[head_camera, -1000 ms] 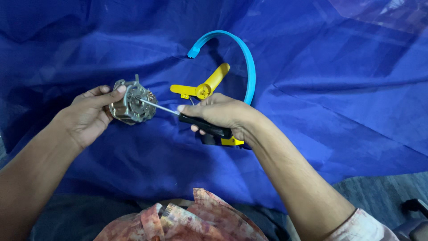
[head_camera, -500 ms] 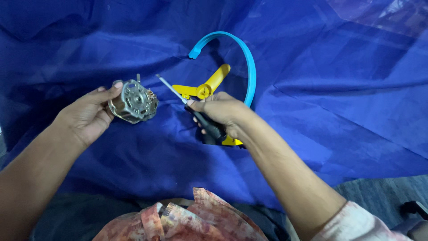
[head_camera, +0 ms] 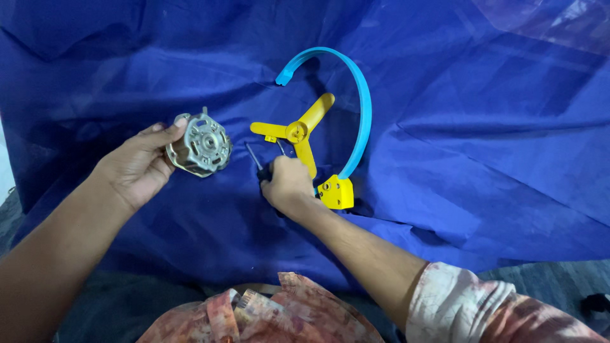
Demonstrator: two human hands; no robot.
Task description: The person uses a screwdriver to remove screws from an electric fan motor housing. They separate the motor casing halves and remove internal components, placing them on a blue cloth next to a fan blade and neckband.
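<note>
Now the screwdriver (head_camera: 256,162) is off the motor (head_camera: 199,145) — the right hand (head_camera: 286,187), still gripping it, has dropped to the cloth (head_camera: 476,159) beside the yellow hub (head_camera: 297,132). The left hand (head_camera: 136,166) keeps clasping the motor — driving has paused.

1. A rumpled blue cloth (head_camera: 483,159) is being spread under everything.
2. A curved light-blue plastic band (head_camera: 363,108) is being rested on it.
3. A yellow three-armed plastic piece (head_camera: 298,132) is being kept just inside the band.
</note>
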